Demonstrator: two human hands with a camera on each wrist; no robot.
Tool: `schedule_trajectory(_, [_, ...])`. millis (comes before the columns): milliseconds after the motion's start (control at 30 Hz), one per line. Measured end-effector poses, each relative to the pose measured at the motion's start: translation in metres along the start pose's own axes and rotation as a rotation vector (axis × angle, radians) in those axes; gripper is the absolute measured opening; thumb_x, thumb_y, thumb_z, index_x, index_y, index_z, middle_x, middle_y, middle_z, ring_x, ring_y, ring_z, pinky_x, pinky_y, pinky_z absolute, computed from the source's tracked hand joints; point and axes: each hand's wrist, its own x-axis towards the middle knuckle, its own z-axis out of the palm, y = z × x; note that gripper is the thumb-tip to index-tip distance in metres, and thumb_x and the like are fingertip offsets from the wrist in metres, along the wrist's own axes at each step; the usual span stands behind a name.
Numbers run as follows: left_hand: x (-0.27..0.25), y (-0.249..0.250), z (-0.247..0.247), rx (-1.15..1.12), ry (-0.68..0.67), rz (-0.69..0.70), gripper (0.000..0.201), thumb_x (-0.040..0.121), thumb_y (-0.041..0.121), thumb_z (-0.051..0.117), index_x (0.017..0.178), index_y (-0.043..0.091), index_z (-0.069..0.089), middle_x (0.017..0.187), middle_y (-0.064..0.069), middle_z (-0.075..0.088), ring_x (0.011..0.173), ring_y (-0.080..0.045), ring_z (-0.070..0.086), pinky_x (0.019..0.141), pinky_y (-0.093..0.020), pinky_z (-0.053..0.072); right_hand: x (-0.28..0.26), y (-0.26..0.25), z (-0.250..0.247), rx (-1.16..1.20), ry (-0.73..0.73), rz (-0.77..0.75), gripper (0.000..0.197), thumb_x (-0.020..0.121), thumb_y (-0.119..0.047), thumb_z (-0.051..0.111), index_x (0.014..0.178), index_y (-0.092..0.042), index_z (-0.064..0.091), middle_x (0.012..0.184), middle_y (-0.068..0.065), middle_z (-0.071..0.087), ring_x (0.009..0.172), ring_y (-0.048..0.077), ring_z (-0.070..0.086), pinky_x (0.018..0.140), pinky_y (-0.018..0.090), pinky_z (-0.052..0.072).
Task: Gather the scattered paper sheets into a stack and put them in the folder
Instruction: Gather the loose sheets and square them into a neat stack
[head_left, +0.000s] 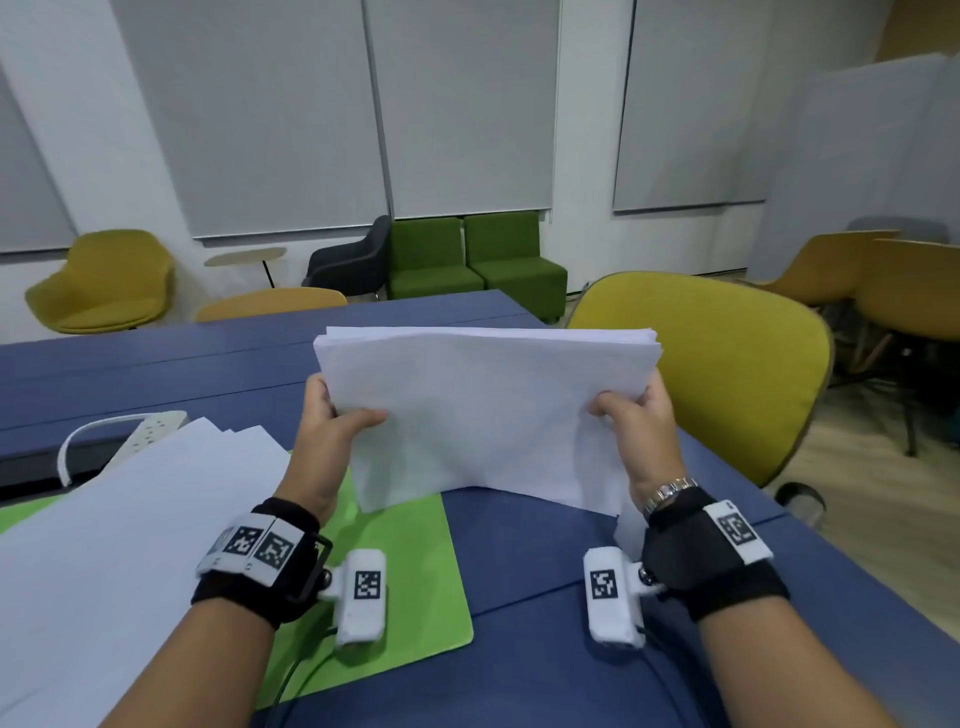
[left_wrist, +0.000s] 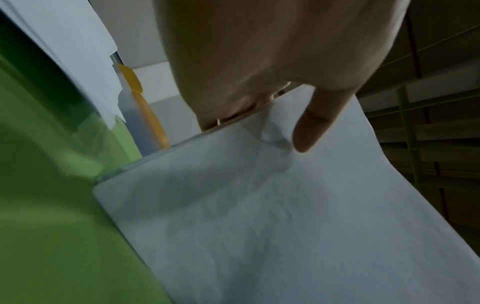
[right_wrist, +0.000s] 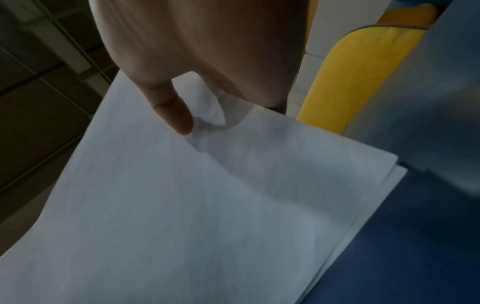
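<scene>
A stack of white paper sheets (head_left: 483, 415) stands on its lower edge, partly on the green folder (head_left: 405, 571) and partly on the blue table (head_left: 524, 561). My left hand (head_left: 337, 415) grips the stack's left side, thumb in front and fingers behind. My right hand (head_left: 631, 410) grips the right side the same way. In the left wrist view the left hand's thumb (left_wrist: 317, 127) presses on the sheets (left_wrist: 259, 216) beside the folder (left_wrist: 52, 195). The right wrist view shows the right hand's thumb (right_wrist: 174, 115) on the sheets (right_wrist: 207, 205), whose edges are slightly uneven. More loose white sheets (head_left: 135, 519) lie over the folder's left part.
A white power strip (head_left: 145, 434) with its cable lies on the table at the left, behind the loose sheets. A yellow chair (head_left: 717, 364) stands close to the table's right edge. Other chairs and green seats (head_left: 472, 265) stand farther back.
</scene>
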Motion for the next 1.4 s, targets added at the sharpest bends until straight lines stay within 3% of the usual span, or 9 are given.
schedule_trajectory(267, [0.004,0.020,0.013,0.064,0.021,0.126,0.040,0.091,-0.007,0.061,0.111,0.027,0.057,0.112,0.009,0.071,0.096,-0.004,0.068,0.085,-0.023,0.056,0.000,-0.016,0.005,-0.022,0.030,-0.168,0.034,0.085,0.005,0.063,0.101,-0.024,0.055,0.100,-0.007,0.069,0.083,0.002,0.067,0.071,0.019,0.056])
schedule_trajectory(433, [0.008,0.005,-0.002,0.091,-0.018,-0.073,0.045,0.084,-0.010,0.064,0.123,0.013,0.059,0.124,-0.006,0.070,0.120,-0.030,0.064,0.085,-0.035,0.051,0.007,-0.003,-0.006,-0.094,-0.009,0.021,0.037,0.076,0.008,0.061,0.107,-0.014,0.063,0.099,-0.001,0.070,0.088,0.015,0.063,0.078,0.030,0.052])
schedule_trajectory(567, [0.005,0.004,-0.001,0.070,-0.053,-0.077,0.047,0.093,-0.009,0.059,0.134,0.014,0.056,0.126,0.002,0.069,0.119,-0.021,0.064,0.098,-0.035,0.052,0.007,-0.005,-0.001,-0.078,-0.015,0.034,0.038,0.080,0.008,0.058,0.108,-0.017,0.063,0.097,-0.003,0.071,0.087,0.014,0.065,0.076,0.028,0.052])
schedule_trajectory(733, [0.011,0.019,0.003,0.053,-0.041,0.030,0.047,0.091,-0.011,0.059,0.130,0.017,0.056,0.124,0.001,0.070,0.110,-0.014,0.067,0.090,-0.027,0.055,0.010,-0.020,-0.004,-0.022,0.015,-0.047,0.038,0.080,0.008,0.060,0.104,-0.022,0.061,0.090,-0.008,0.070,0.073,0.003,0.064,0.062,0.017,0.049])
schedule_trajectory(867, [0.006,0.003,-0.002,0.152,-0.136,-0.121,0.051,0.092,-0.011,0.056,0.136,0.015,0.056,0.125,0.003,0.069,0.116,-0.020,0.064,0.076,-0.022,0.052,0.010,-0.006,-0.011,-0.126,-0.044,0.070,0.044,0.072,0.006,0.061,0.112,-0.013,0.064,0.104,0.001,0.073,0.095,0.020,0.067,0.081,0.032,0.054])
schedule_trajectory(967, [0.004,-0.003,-0.005,0.179,-0.162,-0.147,0.049,0.097,-0.008,0.053,0.139,0.018,0.055,0.131,0.002,0.067,0.119,-0.019,0.063,0.093,-0.032,0.051,0.008,-0.002,-0.011,-0.153,-0.048,0.100,0.040,0.071,0.005,0.060,0.104,-0.018,0.065,0.108,0.004,0.073,0.105,0.027,0.067,0.092,0.041,0.053])
schedule_trajectory(1033, [0.007,0.003,-0.006,0.167,-0.133,-0.093,0.048,0.097,-0.008,0.054,0.136,0.020,0.056,0.131,0.002,0.068,0.119,-0.018,0.063,0.099,-0.037,0.050,0.009,-0.008,-0.008,-0.123,-0.039,0.057,0.038,0.076,0.009,0.058,0.099,-0.020,0.063,0.102,0.001,0.072,0.096,0.023,0.066,0.084,0.035,0.053])
schedule_trajectory(1200, [0.012,0.015,-0.008,0.169,-0.152,-0.067,0.053,0.091,-0.013,0.056,0.132,0.019,0.056,0.122,0.005,0.070,0.106,-0.011,0.067,0.075,-0.021,0.051,0.011,-0.014,-0.007,-0.026,-0.045,0.025,0.035,0.074,0.011,0.058,0.092,-0.018,0.062,0.087,-0.004,0.067,0.076,0.010,0.060,0.066,0.022,0.049])
schedule_trajectory(1400, [0.007,-0.001,-0.015,0.221,-0.184,-0.195,0.053,0.086,-0.014,0.060,0.130,0.015,0.059,0.124,0.000,0.072,0.116,-0.022,0.066,0.083,-0.031,0.051,0.007,0.002,-0.008,-0.082,-0.064,0.131,0.042,0.056,-0.003,0.061,0.095,-0.014,0.067,0.094,0.002,0.070,0.088,0.020,0.061,0.078,0.035,0.049])
